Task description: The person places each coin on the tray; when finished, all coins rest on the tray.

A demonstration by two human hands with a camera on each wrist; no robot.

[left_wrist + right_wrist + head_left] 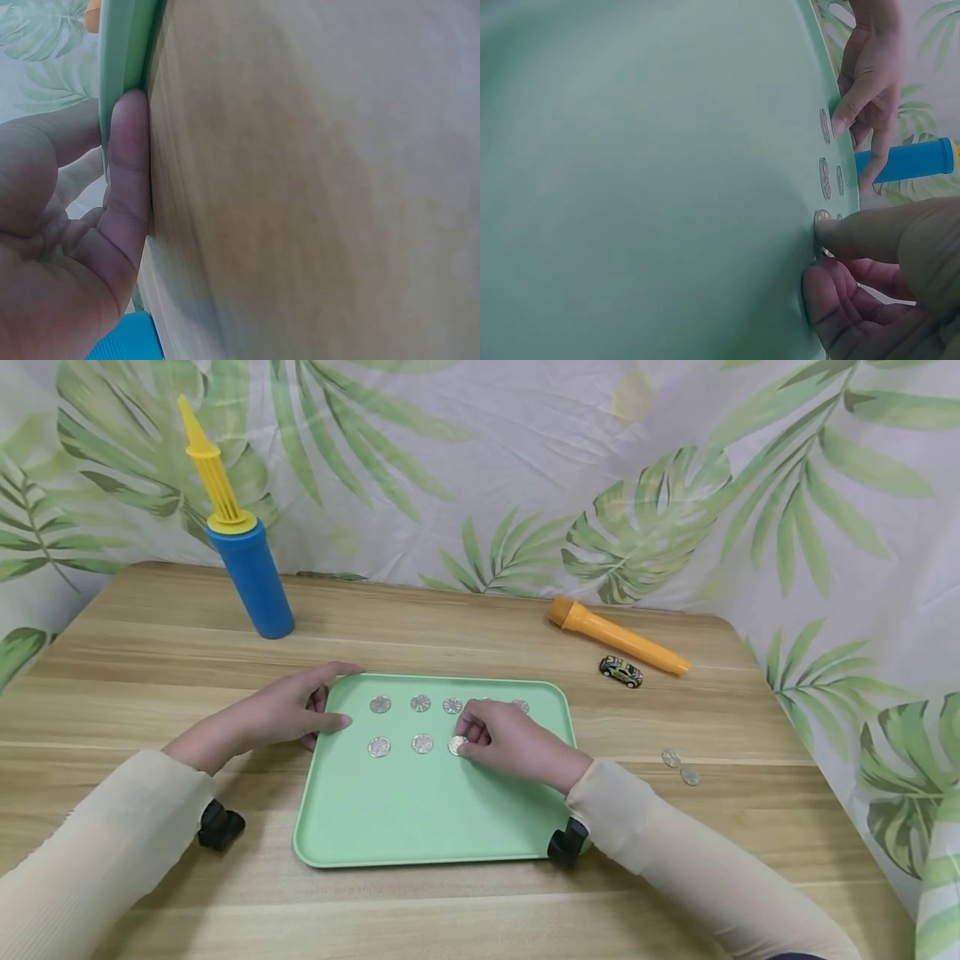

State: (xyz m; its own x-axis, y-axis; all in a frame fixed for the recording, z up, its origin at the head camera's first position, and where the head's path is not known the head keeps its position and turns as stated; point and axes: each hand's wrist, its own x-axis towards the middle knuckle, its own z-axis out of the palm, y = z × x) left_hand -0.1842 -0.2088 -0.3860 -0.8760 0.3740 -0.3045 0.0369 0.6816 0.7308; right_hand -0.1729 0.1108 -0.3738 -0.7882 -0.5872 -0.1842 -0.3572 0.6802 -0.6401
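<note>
A light green tray lies on the wooden table. My left hand grips its left rim near the far corner, thumb over the edge; in the left wrist view a finger lies along the tray's outer side. Over the tray, my right hand pinches a silver coin at the right end of the nearer row. Two other coins, one being a silver coin, lie to its left. Behind them runs a farther row of several coins, partly covered by the right hand.
Two loose coins lie on the table right of the tray. Farther back are a small toy car and an orange toy microphone. A blue and yellow hand pump stands at the back left, before a leaf-patterned cloth.
</note>
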